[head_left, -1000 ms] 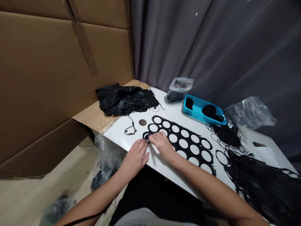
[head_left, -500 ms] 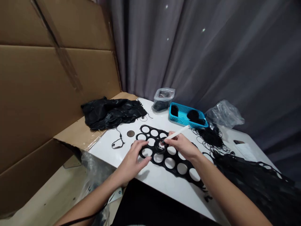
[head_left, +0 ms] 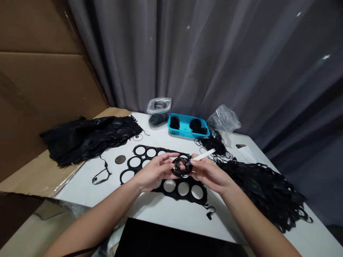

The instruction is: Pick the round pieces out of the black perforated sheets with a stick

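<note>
My left hand [head_left: 157, 171] is closed on one side of a bundle of thin black rings [head_left: 181, 167], lifted over the table. My right hand [head_left: 211, 173] grips a white pen-like tool [head_left: 204, 154], its tip at the bundle, and its fingers touch the bundle's right edge. Below both hands lies a black sheet [head_left: 177, 195] with rows of round holes, flat on the white table; the hands hide its middle. Left of it rests a dark round disc [head_left: 120, 159].
A blue basket [head_left: 189, 135] with black rings and a clear tub [head_left: 159, 111] stand at the back. Black sheets [head_left: 91, 137] are piled left, more [head_left: 262, 192] right. Loose rings [head_left: 214, 145] lie by a plastic bag [head_left: 224, 119]. A cardboard box [head_left: 43, 82] walls the left.
My left hand has come in from the left and taken hold of the ring bundle, now raised off the sheet. The view has turned to the right.
</note>
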The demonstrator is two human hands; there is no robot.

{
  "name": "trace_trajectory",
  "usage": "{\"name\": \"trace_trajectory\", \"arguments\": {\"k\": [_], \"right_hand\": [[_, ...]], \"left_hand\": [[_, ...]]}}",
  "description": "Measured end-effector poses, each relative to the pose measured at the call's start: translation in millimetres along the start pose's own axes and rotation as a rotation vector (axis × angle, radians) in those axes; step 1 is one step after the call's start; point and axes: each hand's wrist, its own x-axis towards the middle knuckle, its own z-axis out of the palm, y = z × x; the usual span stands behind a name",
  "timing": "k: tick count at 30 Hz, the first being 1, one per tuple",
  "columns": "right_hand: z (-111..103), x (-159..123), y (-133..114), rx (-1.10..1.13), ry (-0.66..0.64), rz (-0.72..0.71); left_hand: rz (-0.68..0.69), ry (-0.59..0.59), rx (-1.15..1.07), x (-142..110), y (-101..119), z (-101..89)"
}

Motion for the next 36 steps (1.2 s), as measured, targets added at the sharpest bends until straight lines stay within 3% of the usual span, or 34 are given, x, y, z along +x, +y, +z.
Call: {"name": "trace_trajectory", "arguments": {"k": [8, 14, 23, 31, 36], "right_hand": [[-17, -8, -3, 0.052, -0.022, -0.009], [-17, -10, -5, 0.033, 0.041, 0.031], [-25, -5, 0, 0.063, 0.006, 0.043], [-27, 9, 5, -0.052, 0.051, 0.047], [-25, 27, 5, -0.204, -0.007, 0.066]], "left_hand": [[-0.102, -0.011, -0.03, 14, 10, 8.4], [-0.109, -0.058, -0.03, 18, 8, 4.4], [-0.132, -0.087, -0.039, 21, 9, -3.1], [-0.156, -0.078, -0.051, 29, 4, -9.9], [-0.141, -0.05, 0.004, 30, 0, -21.8]]}}
